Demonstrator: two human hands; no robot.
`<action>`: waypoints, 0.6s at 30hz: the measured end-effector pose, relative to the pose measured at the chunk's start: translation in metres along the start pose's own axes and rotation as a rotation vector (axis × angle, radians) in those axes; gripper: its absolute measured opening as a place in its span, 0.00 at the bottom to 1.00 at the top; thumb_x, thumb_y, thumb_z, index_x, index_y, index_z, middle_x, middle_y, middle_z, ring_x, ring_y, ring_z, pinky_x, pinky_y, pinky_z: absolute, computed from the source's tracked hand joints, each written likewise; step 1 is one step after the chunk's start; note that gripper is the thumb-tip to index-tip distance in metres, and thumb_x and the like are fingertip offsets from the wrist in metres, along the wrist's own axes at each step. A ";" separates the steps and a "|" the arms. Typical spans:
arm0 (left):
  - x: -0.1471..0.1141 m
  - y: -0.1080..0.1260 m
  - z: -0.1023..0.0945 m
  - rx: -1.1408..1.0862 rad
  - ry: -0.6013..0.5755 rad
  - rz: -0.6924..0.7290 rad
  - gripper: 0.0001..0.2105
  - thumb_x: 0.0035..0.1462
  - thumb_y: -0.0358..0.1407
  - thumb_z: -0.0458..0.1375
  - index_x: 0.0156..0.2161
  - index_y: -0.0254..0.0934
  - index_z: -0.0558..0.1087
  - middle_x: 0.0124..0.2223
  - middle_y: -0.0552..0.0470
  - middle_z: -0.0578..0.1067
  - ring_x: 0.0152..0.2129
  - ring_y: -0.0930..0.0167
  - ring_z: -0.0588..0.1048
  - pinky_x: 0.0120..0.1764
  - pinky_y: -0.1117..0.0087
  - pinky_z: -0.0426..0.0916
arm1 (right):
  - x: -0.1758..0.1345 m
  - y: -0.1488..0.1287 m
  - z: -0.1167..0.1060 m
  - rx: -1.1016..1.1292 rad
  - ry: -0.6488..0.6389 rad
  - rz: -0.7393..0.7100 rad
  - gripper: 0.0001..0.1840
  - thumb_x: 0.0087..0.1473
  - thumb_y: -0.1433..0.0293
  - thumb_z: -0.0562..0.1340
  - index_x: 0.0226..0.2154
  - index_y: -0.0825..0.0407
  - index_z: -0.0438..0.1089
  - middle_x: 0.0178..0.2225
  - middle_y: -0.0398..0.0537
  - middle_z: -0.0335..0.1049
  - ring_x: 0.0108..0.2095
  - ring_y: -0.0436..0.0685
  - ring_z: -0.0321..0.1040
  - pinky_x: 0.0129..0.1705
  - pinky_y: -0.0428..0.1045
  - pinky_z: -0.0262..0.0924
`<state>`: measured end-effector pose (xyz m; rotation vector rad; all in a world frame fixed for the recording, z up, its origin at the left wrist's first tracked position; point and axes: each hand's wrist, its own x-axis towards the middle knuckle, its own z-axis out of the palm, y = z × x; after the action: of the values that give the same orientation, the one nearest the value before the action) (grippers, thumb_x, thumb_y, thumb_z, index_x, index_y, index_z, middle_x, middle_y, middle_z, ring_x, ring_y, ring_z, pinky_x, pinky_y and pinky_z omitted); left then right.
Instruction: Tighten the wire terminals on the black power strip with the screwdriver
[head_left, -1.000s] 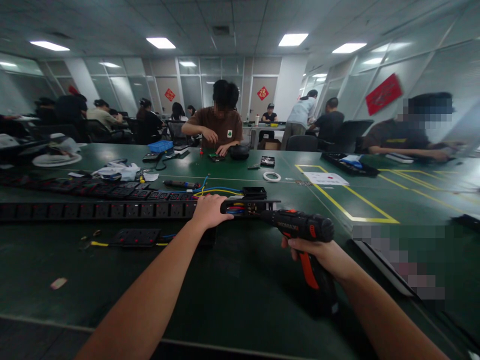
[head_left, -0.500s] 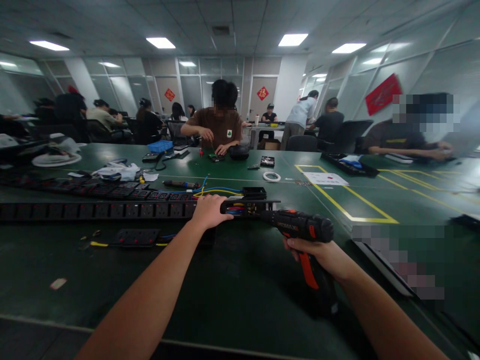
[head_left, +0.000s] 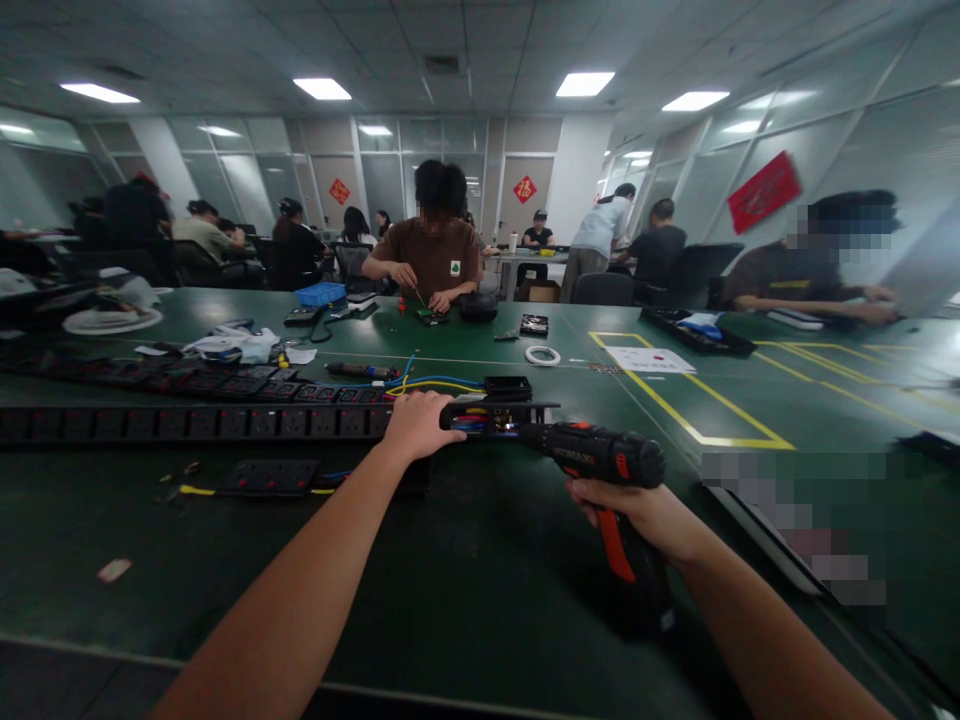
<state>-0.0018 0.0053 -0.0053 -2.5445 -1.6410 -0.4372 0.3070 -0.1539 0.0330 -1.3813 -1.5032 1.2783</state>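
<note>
Beyond the drill (head_left: 602, 454), white ring (head_left: 543, 363)

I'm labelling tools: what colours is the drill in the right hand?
Black with orange-red parts; the drill shows best in the head view.

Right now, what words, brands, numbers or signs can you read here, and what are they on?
"福": central red diamond sign.
"OMAX", first letter unclear: black-and-orange drill in the right hand.
Too blurred to read: left red diamond sign, large right red sign, white sheet, yellow shirt print.
</note>
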 end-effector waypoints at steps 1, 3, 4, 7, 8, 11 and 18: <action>0.000 0.000 0.000 -0.003 0.002 0.001 0.33 0.54 0.64 0.62 0.58 0.46 0.74 0.57 0.44 0.77 0.53 0.52 0.73 0.53 0.53 0.63 | 0.000 -0.001 0.000 -0.004 -0.003 0.001 0.20 0.47 0.52 0.71 0.24 0.51 0.73 0.21 0.43 0.69 0.24 0.54 0.63 0.28 0.50 0.55; 0.000 -0.001 0.001 -0.008 0.006 0.004 0.34 0.54 0.63 0.62 0.58 0.45 0.73 0.57 0.44 0.77 0.53 0.52 0.73 0.53 0.53 0.63 | 0.000 -0.002 0.001 -0.008 -0.006 -0.002 0.20 0.47 0.52 0.72 0.24 0.51 0.73 0.21 0.43 0.68 0.24 0.54 0.63 0.28 0.50 0.55; 0.001 -0.001 0.001 -0.011 0.008 0.005 0.34 0.54 0.63 0.62 0.59 0.45 0.73 0.57 0.44 0.77 0.54 0.52 0.73 0.53 0.52 0.63 | -0.001 -0.003 0.001 -0.010 -0.002 -0.001 0.20 0.47 0.52 0.72 0.24 0.51 0.72 0.21 0.43 0.68 0.24 0.54 0.63 0.29 0.50 0.55; 0.001 0.000 0.000 -0.010 0.000 -0.001 0.33 0.54 0.63 0.62 0.58 0.45 0.74 0.57 0.44 0.77 0.54 0.51 0.73 0.53 0.52 0.63 | -0.001 -0.004 0.001 -0.026 0.008 -0.001 0.20 0.46 0.52 0.72 0.23 0.51 0.72 0.21 0.43 0.68 0.24 0.54 0.62 0.29 0.50 0.55; 0.000 0.001 0.000 -0.009 -0.004 -0.005 0.33 0.54 0.63 0.62 0.58 0.45 0.74 0.57 0.44 0.77 0.54 0.51 0.73 0.53 0.52 0.63 | -0.001 -0.003 0.001 -0.030 0.008 -0.002 0.21 0.46 0.52 0.72 0.22 0.51 0.72 0.21 0.43 0.68 0.24 0.54 0.62 0.29 0.50 0.55; -0.001 0.002 -0.003 -0.010 -0.014 -0.010 0.33 0.54 0.63 0.62 0.59 0.47 0.73 0.58 0.44 0.76 0.54 0.51 0.72 0.54 0.53 0.63 | 0.000 -0.002 0.001 -0.022 0.001 0.005 0.21 0.46 0.51 0.72 0.23 0.51 0.72 0.21 0.43 0.68 0.24 0.54 0.63 0.30 0.51 0.56; -0.002 0.002 -0.004 -0.004 0.004 0.001 0.33 0.54 0.62 0.63 0.59 0.45 0.74 0.57 0.44 0.77 0.53 0.52 0.73 0.53 0.53 0.63 | 0.003 0.005 -0.003 0.063 -0.023 -0.017 0.19 0.48 0.54 0.72 0.32 0.53 0.76 0.29 0.47 0.74 0.28 0.56 0.67 0.34 0.52 0.59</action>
<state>-0.0012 0.0021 -0.0019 -2.5453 -1.6386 -0.4453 0.3111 -0.1507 0.0283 -1.3155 -1.4745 1.3235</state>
